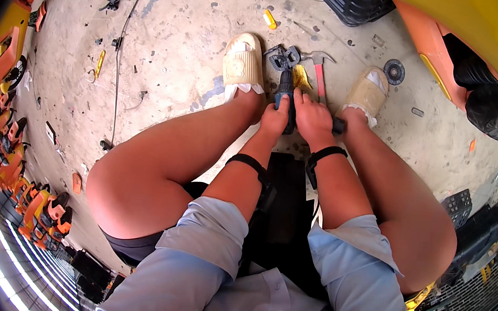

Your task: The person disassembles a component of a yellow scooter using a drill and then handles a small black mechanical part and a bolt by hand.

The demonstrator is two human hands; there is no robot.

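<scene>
A dark blue and black cordless drill (286,85) lies low between my feet, its chuck pointing away from me. My left hand (274,118) is closed against the left side of its body, thumb on top. From the other side my right hand (312,121) wraps the drill's grip, and the dark end of the tool shows by my right wrist. A black metal part with holes (284,58) lies on the floor at the drill's tip; whether they touch I cannot tell. Beside it are a crumpled yellow piece (301,77) and a claw hammer (320,75) with a red handle.
My sandalled feet stand either side. A round black disc (394,72) lies past the right foot. A yellow object (270,20) and a black ribbed part (351,2) are farther off. A cable (122,51) crosses the left floor. Orange and yellow machines (6,61) line the left edge.
</scene>
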